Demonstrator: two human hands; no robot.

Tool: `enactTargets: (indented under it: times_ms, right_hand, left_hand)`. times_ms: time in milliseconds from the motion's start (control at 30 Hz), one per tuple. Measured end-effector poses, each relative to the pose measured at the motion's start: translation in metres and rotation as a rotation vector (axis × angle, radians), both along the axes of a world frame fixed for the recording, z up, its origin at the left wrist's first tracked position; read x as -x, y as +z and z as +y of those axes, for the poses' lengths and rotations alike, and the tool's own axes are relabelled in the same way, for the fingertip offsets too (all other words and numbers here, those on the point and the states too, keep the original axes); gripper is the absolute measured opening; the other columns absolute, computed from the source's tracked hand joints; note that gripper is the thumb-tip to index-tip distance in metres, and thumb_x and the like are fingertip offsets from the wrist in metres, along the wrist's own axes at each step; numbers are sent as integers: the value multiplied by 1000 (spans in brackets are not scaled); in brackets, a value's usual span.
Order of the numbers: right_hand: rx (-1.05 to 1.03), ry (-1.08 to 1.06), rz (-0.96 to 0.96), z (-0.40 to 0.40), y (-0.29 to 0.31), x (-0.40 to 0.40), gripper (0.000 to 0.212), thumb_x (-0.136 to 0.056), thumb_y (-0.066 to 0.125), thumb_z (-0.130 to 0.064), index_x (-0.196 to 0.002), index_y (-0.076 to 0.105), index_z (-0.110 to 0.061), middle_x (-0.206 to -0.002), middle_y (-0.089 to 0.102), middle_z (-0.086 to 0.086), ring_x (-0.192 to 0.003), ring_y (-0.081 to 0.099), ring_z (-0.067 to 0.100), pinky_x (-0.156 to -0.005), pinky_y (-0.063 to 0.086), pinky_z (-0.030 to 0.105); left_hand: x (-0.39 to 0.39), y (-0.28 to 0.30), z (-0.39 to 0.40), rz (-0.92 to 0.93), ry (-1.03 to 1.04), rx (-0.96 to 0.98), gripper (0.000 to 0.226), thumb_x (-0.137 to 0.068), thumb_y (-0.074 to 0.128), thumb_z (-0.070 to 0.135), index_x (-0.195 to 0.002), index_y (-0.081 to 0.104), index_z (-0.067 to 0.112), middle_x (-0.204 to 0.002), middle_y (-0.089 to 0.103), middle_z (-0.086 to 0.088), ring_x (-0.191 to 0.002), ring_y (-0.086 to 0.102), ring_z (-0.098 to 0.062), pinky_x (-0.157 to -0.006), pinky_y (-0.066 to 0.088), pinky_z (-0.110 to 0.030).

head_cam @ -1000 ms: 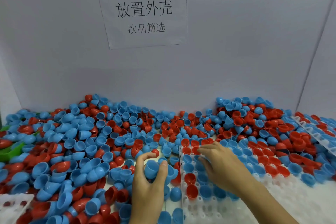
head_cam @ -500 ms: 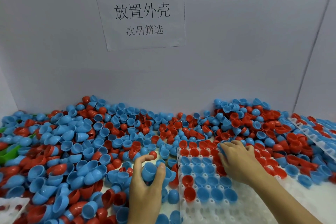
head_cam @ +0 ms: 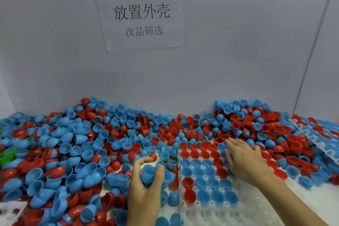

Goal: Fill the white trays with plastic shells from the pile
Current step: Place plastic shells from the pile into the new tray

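Observation:
A wide pile of blue and red plastic shells [head_cam: 102,134] covers the table in front of me. A white tray [head_cam: 229,213] lies at lower centre-right, its far rows holding red and blue shells open side up and its near cells bare. My left hand [head_cam: 145,187] grips a blue shell [head_cam: 149,172] between thumb and fingers just left of the tray. My right hand [head_cam: 244,159] lies palm down over the tray's far right part, fingers stretched toward the shells at its far edge.
A second white tray [head_cam: 317,143] lies half buried in shells at the right. A third tray's corner [head_cam: 11,209] shows at bottom left. Something green [head_cam: 7,154] pokes from the pile at the left edge. A paper sign [head_cam: 141,14] hangs on the grey wall behind.
My right hand has slid rightward and farther back across the tray, uncovering filled cells. My left hand stays in place holding the blue shell.

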State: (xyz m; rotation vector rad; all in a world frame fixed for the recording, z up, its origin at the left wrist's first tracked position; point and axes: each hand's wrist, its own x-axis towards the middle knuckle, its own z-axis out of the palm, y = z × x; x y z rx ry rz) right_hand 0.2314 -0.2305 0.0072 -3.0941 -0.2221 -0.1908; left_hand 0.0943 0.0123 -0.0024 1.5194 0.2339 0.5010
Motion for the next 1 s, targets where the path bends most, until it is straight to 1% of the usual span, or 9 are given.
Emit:
enactTargets:
  times_ms: [67, 133, 200, 333, 500, 600, 800, 933, 1000]
  right_hand:
    - [-20, -39, 40, -10, 1, -5, 46, -106, 27, -42, -143, 41, -20, -148, 45, -3, -136, 43, 17, -108, 31, 40]
    - [-24, -49, 67, -19, -2, -7, 29, -105, 27, -42, -113, 49, -25, -117, 55, -8, -112, 53, 13, -94, 33, 35]
    - [-3, -49, 70, -22, -4, -6, 25, -105, 28, -44, -102, 46, -28, -105, 51, -11, -98, 51, 9, -89, 30, 32]
    - [11, -40, 84, -20, -7, -5, 33, -105, 27, -47, -122, 48, -27, -119, 54, -10, -107, 51, 10, -95, 33, 34]
    - [-11, -54, 114, -17, -3, -2, 48, -105, 25, -48, -145, 34, -22, -142, 50, -6, -127, 48, 13, -108, 31, 40]
    - [-11, -45, 106, -17, -2, -3, 49, -105, 24, -47, -146, 33, -22, -148, 46, -6, -131, 45, 13, -110, 29, 40]
    - [26, -45, 160, -15, -2, -2, 59, -105, 21, -50, -156, 22, -19, -162, 28, -2, -147, 30, 17, -119, 23, 43]
    - [33, -40, 99, -13, -2, -2, 51, -105, 19, -49, -146, 33, -22, -153, 42, -3, -137, 41, 16, -113, 27, 43]
    - [31, -31, 66, -5, 2, -1, 57, -105, 18, -48, -154, 23, -20, -162, 27, -3, -150, 23, 17, -118, 20, 47]
  left_hand:
    - [0, 0, 0, 2, 3, 3, 14, -93, 66, 21, -103, 57, 26, -51, 57, 8, -42, 47, -1, -45, 43, -20]
    - [0, 0, -1, 3, 5, 2, 14, -93, 66, 21, -103, 57, 26, -50, 56, 8, -42, 48, -2, -45, 44, -20]
    - [0, 0, -1, 4, 8, -3, 14, -93, 66, 21, -103, 57, 25, -50, 56, 8, -42, 48, -1, -46, 44, -20]
    - [0, 0, -1, 4, 18, 3, 14, -92, 66, 21, -102, 58, 26, -52, 58, 8, -43, 48, 0, -47, 45, -22]
    - [0, 0, -1, -9, 19, 6, 14, -92, 67, 18, -101, 58, 24, -53, 59, 6, -42, 48, 0, -44, 44, -17]
    - [-1, 1, -1, -20, 18, 14, 14, -91, 67, 15, -101, 58, 21, -55, 63, 7, -43, 51, 2, -45, 43, -13]
    - [0, 0, -1, -13, 8, 18, 14, -92, 67, 17, -102, 58, 22, -52, 59, 8, -42, 49, 2, -44, 43, -15]
    - [0, 0, 0, -15, 2, 21, 14, -92, 67, 17, -102, 58, 21, -50, 57, 7, -41, 47, 1, -43, 42, -14]
    - [0, 0, 0, -17, 0, 13, 14, -92, 66, 17, -102, 58, 20, -49, 56, 7, -40, 45, 0, -43, 42, -14]
